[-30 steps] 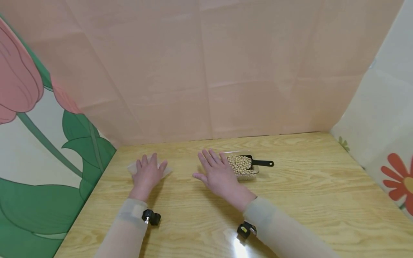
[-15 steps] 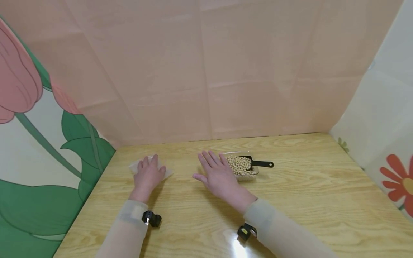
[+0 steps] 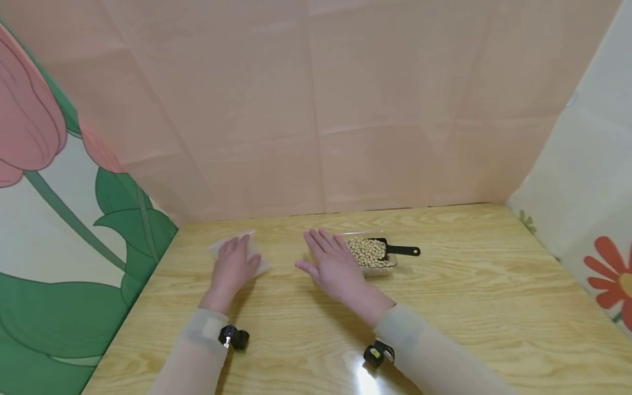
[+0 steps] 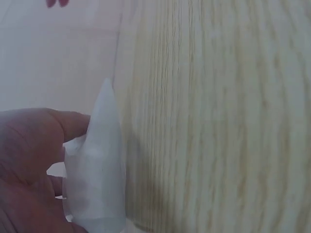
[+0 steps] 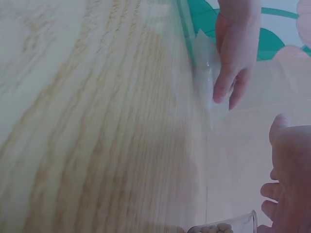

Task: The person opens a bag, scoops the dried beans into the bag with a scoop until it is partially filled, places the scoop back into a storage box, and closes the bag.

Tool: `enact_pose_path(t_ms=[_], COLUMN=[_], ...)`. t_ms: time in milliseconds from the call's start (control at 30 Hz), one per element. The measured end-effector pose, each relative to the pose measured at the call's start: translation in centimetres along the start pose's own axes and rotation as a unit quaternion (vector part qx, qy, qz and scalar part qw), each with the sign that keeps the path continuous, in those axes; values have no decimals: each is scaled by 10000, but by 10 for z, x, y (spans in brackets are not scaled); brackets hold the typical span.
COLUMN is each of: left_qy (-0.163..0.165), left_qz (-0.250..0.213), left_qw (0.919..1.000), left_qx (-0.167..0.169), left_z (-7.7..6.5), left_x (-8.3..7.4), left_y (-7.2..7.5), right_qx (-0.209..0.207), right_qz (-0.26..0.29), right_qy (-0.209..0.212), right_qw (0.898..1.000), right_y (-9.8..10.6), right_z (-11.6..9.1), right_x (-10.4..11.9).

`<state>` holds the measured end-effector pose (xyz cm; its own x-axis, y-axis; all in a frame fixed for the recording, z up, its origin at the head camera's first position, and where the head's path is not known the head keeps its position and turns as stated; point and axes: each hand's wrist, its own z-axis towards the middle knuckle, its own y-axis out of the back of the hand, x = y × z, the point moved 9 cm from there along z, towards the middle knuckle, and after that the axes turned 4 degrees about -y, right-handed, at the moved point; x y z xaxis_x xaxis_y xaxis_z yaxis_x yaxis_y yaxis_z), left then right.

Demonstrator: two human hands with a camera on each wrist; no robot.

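My left hand (image 3: pixel 232 271) grips a translucent white plastic bag (image 3: pixel 262 266) at the left of the table. In the left wrist view the thumb and fingers are bent about the bag (image 4: pixel 99 179), which has a pointed corner upward. Fingers and palm cover part of it in the head view. My right hand (image 3: pixel 338 271) holds nothing; its fingers are straight and the thumb is spread. It hovers just left of a clear plastic box (image 3: pixel 380 271) of pale round beans (image 3: pixel 362 252). A black scoop (image 3: pixel 406 250) lies in the beans, handle pointing right over the rim.
The wooden table (image 3: pixel 484 307) ends at a pink backdrop (image 3: pixel 370 137) behind. A tulip-printed panel (image 3: pixel 54 312) borders the left and a flower-printed panel (image 3: pixel 587 181) the right.
My left hand has curled its fingers onto the bag and drawn it slightly right, tilting it. My right hand, the box and the scoop have stayed put.
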<state>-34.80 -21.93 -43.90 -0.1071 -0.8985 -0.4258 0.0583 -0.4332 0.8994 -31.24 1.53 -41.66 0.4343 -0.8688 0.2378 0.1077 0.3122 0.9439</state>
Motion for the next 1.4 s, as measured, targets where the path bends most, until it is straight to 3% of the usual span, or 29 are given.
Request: enact_pose_path(t_ms=[300, 467, 700, 900, 1133, 1400], left_qy=[-701, -978, -1421, -1729, -2068, -2420], left_qz=[-158, -167, -206, -141, -195, -422], left_qw=[9974, 9950, 9896, 9848, 9782, 9690], left_qx=[-88, -83, 58, 53, 22, 273], left_z=[-8, -11, -18, -21, -25, -31], left_x=[-28, -44, -66, -76, -85, -94], left_y=[1, 1, -2, -4, -4, -7], right_qx=[-155, -286, -27, 14, 37, -111], right_qz=[507, 1068, 1943, 2478, 2884, 3288], right_qy=[34, -10, -539, -731, -947, -1121], right_qw=[9986, 9939, 9795, 9660, 9528, 9377], right_y=[6, 10, 12, 16, 16, 19], right_z=[2, 3, 5, 3, 1, 0], right_x=[-1, -5, -16, -22, -32, -48])
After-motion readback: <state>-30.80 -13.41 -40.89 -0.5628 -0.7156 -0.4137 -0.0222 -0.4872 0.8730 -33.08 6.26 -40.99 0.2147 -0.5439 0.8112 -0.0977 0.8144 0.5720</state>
